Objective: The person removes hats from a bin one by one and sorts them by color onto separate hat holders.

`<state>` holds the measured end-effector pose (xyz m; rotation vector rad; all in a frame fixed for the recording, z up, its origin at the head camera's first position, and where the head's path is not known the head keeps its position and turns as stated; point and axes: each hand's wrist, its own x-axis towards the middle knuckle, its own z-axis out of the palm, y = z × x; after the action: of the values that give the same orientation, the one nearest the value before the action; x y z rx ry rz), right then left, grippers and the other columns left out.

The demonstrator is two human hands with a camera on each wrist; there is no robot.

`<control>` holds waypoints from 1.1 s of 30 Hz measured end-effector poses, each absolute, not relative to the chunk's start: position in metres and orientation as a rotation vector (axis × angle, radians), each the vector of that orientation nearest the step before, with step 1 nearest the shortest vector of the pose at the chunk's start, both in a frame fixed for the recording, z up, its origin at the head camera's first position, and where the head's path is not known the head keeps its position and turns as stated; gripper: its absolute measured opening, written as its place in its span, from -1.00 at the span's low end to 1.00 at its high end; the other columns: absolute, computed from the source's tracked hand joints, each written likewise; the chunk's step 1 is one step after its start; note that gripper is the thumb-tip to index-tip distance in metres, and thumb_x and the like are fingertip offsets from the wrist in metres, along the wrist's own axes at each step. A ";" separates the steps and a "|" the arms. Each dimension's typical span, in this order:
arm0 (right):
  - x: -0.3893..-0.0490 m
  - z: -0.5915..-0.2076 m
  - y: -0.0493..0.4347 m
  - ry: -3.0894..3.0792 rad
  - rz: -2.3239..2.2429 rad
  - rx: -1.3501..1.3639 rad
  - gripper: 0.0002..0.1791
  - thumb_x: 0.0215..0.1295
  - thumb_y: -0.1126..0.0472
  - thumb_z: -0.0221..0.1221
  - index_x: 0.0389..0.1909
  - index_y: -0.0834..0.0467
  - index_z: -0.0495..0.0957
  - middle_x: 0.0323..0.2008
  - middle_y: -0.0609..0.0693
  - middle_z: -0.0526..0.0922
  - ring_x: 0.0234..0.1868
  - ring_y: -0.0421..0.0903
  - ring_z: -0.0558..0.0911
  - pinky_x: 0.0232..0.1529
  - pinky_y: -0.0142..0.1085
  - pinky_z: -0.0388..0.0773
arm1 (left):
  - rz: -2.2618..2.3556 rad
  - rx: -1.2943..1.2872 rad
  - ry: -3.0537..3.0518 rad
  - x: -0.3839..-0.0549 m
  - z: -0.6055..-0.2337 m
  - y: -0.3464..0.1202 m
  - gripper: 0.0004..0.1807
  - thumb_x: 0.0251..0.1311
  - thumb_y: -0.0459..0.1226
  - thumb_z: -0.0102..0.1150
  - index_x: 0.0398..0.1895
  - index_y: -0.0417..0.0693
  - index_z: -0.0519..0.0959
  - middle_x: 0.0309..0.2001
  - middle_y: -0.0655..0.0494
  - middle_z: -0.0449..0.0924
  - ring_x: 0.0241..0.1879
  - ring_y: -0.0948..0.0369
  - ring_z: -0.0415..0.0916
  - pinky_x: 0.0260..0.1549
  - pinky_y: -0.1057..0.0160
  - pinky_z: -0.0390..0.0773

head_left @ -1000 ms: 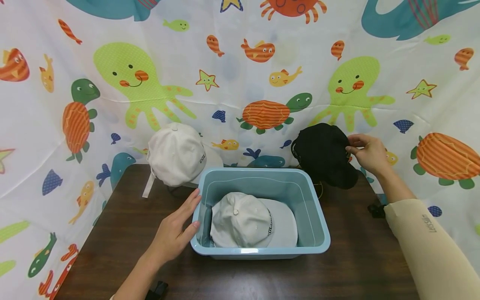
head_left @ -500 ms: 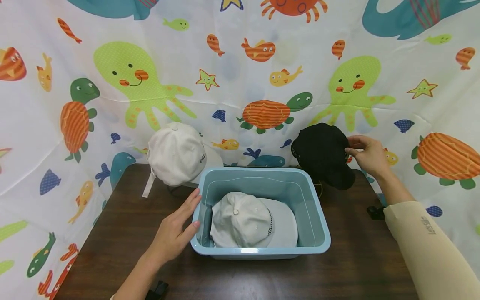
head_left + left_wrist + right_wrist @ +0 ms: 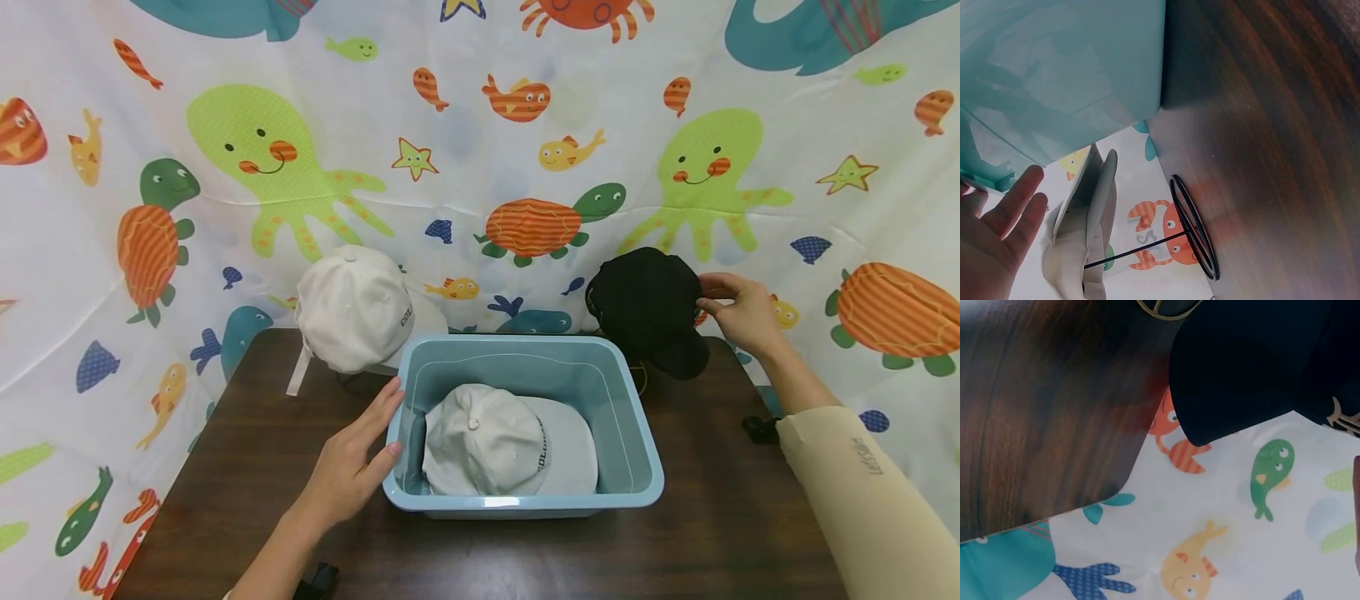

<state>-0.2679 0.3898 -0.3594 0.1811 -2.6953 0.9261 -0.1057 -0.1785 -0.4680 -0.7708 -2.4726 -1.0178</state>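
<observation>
The head view looks forward and down over the whole table (image 3: 225,467). The left wrist view sits low, close beside the blue bin (image 3: 1072,69), also seen from above. The right wrist view looks closely up at the black cap (image 3: 1254,362), shared likewise.

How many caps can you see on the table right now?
3. One white cap sits on a stand at back left, another white cap lies inside the blue bin, and a black cap at back right is touched by the right hand.

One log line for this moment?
left hand: open, against blue bin | right hand: pinching black cap | white cap: in bin
</observation>
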 end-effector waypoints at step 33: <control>-0.236 -0.323 0.374 -2.612 0.875 0.274 -0.51 0.47 0.11 0.30 0.28 0.31 0.59 0.07 0.36 0.69 -0.21 -0.66 0.44 -0.19 -0.76 0.34 | -1.015 -0.781 -2.455 -0.107 -0.471 -0.179 -0.26 0.36 -0.30 0.15 0.62 -0.08 0.27 0.62 0.03 0.18 0.53 0.14 0.26 0.42 0.50 0.10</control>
<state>-0.2358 0.3740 -0.3226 0.2743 -2.6116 0.8747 -0.1065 -0.1787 -0.4708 -0.7814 -2.4550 -1.0147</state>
